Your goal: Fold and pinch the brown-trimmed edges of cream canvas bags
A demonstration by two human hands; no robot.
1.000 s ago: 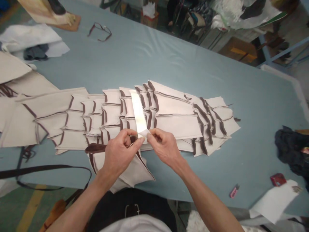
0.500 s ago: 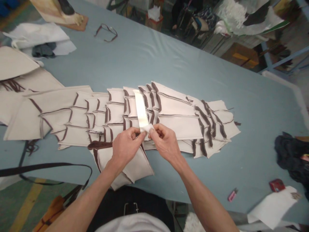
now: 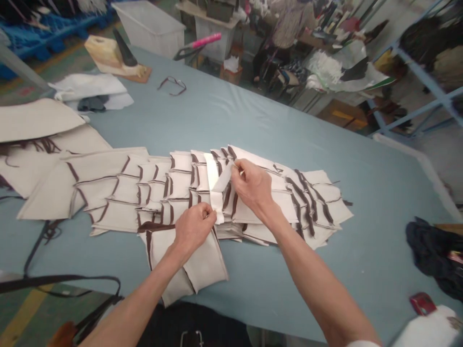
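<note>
Overlapping beige fabric pieces (image 3: 267,205) with dark brown edging lie in a long row across the table. On top of them, at the middle, is a white tape strip (image 3: 211,169). My left hand (image 3: 193,226) pinches the strip's near end between thumb and fingers. A thin whitish backing layer (image 3: 222,179) is peeled up from the strip and folded back, and my right hand (image 3: 253,188) is closed on its free end. A loose beige flap (image 3: 204,260) hangs toward me under my left forearm.
Eyeglasses (image 3: 172,86) and a white cloth (image 3: 92,89) lie toward the far left of the blue-grey table (image 3: 253,120). A dark garment (image 3: 432,255) and a small red object (image 3: 423,303) are at right. A black strap (image 3: 65,282) trails at left. Another person (image 3: 289,24) sits beyond.
My right hand has moved up and away from my left, lifting the backing from the strip. My left hand keeps its pinch at the near end. The camera view has tilted upward.
</note>
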